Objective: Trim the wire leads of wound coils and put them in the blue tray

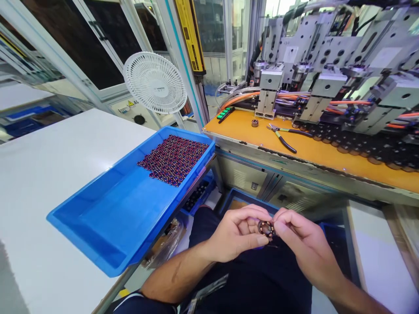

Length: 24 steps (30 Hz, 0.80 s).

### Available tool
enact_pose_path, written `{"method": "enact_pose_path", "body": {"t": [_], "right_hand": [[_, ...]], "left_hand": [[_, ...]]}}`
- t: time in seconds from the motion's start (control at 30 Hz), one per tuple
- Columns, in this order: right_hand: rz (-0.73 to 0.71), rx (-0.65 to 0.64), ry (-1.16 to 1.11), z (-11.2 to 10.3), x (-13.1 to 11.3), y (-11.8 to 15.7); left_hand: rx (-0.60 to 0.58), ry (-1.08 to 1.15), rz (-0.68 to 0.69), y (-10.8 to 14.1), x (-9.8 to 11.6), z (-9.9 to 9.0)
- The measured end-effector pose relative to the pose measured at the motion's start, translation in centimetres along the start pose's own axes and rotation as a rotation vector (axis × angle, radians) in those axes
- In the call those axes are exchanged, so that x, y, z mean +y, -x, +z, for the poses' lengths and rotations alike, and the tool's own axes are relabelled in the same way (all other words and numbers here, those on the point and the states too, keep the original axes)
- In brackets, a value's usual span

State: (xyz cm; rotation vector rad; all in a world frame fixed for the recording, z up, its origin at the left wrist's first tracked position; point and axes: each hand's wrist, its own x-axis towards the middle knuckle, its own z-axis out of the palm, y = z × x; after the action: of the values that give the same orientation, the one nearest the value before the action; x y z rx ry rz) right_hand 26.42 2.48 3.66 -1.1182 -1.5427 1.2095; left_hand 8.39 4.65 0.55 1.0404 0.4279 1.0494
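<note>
A small round motor stator (pixel 266 229), dark with copper-coloured windings around an open centre, is held up in front of my lap. My left hand (pixel 237 231) has it between thumb and fingers from the left side. At its right edge, the thumb and fingertips of my right hand (pixel 303 242) are pinched together and hide part of the rim. Whether they also hold a fine wire there, I cannot tell. Another small ring-shaped stator (pixel 255 123) lies on the orange bench top (pixel 235 126), near pliers with black and yellow handles (pixel 284 140).
To my left, a blue tray (pixel 108 209) on a white table (pixel 59 152) holds many small dark parts (pixel 176 159) at its far end. A white fan (pixel 155 83) stands behind it. Machine heads (pixel 270 87) and a dark chain of holders (pixel 366 146) line the bench.
</note>
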Motion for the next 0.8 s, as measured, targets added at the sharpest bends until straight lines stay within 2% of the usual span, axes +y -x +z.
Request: {"method": "enact_pose_path", "body": {"t": [0.07, 0.17, 0.37, 0.53, 0.63, 0.7, 0.8], "right_hand": [[0.005, 0.006, -0.012, -0.3, 0.1, -0.1], [0.027, 0.026, -0.015, -0.9, 0.1, -0.1], [0.06, -0.048, -0.027, -0.9, -0.5, -0.1], [0.071, 0.036, 0.048, -1.5, 0.0, -0.5], [0.023, 0.054, 0.081, -2.4, -0.1, -0.8], [-0.06, -0.02, 0.107, -2.9, -0.6, -1.1], [-0.169, -0.242, 0.184, -3.1, -1.5, -2.2]], "left_hand": [[-0.005, 0.101, -0.066, 0.0, 0.0, -0.1], [-0.024, 0.183, -0.093, 0.0, 0.1, -0.1], [-0.022, 0.151, -0.115, 0.0, 0.2, 0.1], [-0.007, 0.116, -0.162, -0.1, 0.6, 0.0], [-0.033, 0.112, -0.202, -0.2, 0.9, 0.0], [-0.067, 0.12, -0.222, -0.3, 0.9, 0.0], [-0.109, 0.123, -0.257, -0.2, 0.6, 0.0]]}}
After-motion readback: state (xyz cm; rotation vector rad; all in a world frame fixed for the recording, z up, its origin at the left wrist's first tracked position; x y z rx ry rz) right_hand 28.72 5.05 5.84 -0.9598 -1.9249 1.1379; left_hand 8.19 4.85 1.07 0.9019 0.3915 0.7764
